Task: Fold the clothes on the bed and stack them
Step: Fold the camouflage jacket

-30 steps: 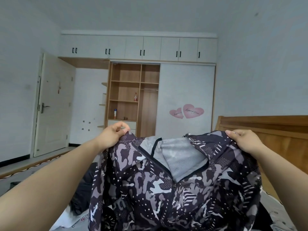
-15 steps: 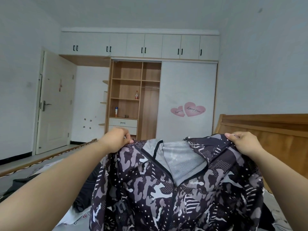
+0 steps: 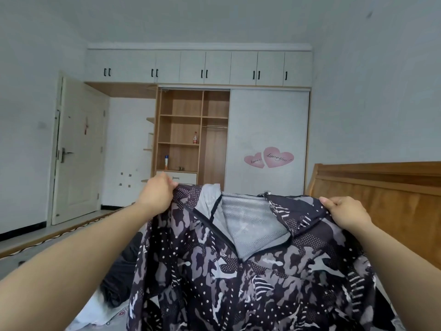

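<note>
A dark camouflage-print jacket with a grey mesh lining hangs spread in front of me, front side facing me and partly unzipped. My left hand grips its left shoulder. My right hand grips its right shoulder. Both arms are stretched forward, holding the jacket up above the bed. A dark garment lies on the bed behind the jacket's left edge, mostly hidden. The bed's surface shows only at the lower left.
A wooden headboard stands at the right. Across the room is a wardrobe with open shelves, a sliding door with pink heart stickers and upper cabinets. A white door is at the left.
The view has tilted slightly upward. Both hands keep their grip on the jacket's shoulders, holding it at about the same height.
</note>
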